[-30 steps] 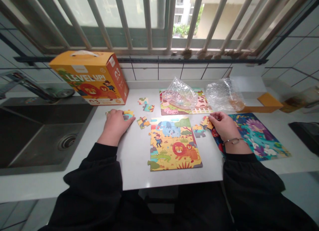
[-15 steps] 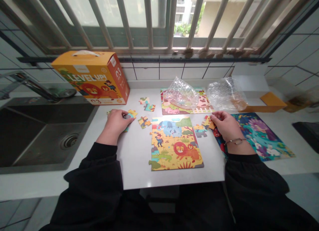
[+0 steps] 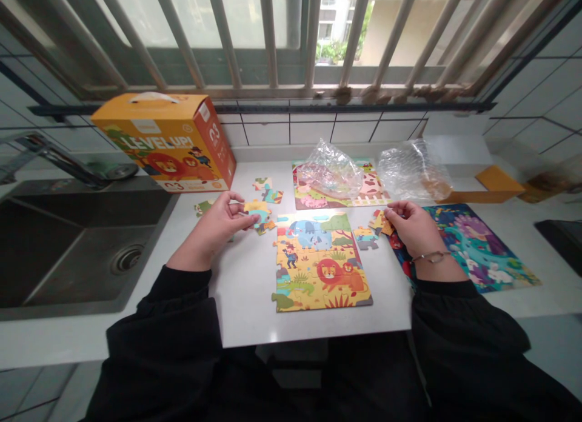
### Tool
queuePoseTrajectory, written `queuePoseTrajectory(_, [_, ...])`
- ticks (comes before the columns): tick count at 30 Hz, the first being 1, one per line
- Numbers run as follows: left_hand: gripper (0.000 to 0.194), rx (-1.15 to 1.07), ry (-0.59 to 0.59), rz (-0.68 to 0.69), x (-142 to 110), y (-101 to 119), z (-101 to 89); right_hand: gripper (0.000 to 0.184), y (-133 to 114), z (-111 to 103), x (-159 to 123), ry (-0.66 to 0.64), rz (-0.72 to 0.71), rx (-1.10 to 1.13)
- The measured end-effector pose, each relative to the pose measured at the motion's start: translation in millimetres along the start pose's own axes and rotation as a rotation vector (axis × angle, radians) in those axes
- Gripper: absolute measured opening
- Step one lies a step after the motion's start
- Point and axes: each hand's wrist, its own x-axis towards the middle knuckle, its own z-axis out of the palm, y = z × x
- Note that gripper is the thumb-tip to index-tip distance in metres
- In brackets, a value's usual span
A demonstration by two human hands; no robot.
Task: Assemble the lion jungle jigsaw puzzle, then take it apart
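Note:
My left hand (image 3: 213, 225) pinches a yellow and teal jigsaw piece (image 3: 259, 214) between thumb and fingers, just above the upper left of the assembled animal jigsaw (image 3: 321, 267). That jigsaw shows a lion, an elephant and a crocodile, and its edge is uneven. My right hand (image 3: 411, 231) holds an orange jigsaw piece (image 3: 382, 224) by the jigsaw's upper right corner. Several loose pieces lie around, including one (image 3: 366, 238) near my right hand and one (image 3: 204, 207) left of my left hand.
An orange "Level Up!" puzzle box (image 3: 163, 143) stands at the back left, beside a steel sink (image 3: 82, 252) and faucet (image 3: 54, 158). Two other assembled jigsaws (image 3: 468, 246) (image 3: 341, 191) lie on the counter, the farther one partly under crumpled clear plastic (image 3: 330, 170).
My left hand has moved right towards the assembled jigsaw and now lifts a piece in its fingertips. My right hand has stayed almost still.

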Motion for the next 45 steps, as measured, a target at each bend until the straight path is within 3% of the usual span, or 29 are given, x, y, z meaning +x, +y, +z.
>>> queuePoseTrajectory(2, [0.081,-0.034,-0.185,-0.048,-7,7,4.2,0.026,0,-1,0,-0.003,0.001,-0.012])
queuePoseTrajectory(4, [0.079,0.009,-0.312,-0.082,-13,12,6.7,0.028,1,-1,0,-0.005,-0.005,-0.02])
queuePoseTrajectory(7, [0.059,0.088,-0.396,-0.085,-16,15,6.0,0.029,2,-1,1,-0.004,-0.009,-0.013])
queuePoseTrajectory(12, [0.042,0.215,-0.513,-0.082,-15,13,-0.8,0.03,8,0,2,-0.013,-0.022,0.004])
queuePoseTrajectory(20, [0.055,0.162,-0.807,-0.297,-23,22,5.3,0.034,17,-1,6,-0.024,-0.042,-0.008])
queuePoseTrajectory(26, [0.052,0.32,-0.819,-0.37,-20,14,6.5,0.035,19,-2,7,-0.04,-0.044,0.003])
queuePoseTrajectory(34, [0.053,0.445,-0.899,-0.338,-22,24,-1.0,0.036,31,-1,13,-0.043,-0.052,0.023])
queuePoseTrajectory(45, [0.053,0.525,-0.843,-0.267,-19,18,-3.8,0.033,18,-1,6,-0.033,-0.017,0.051])
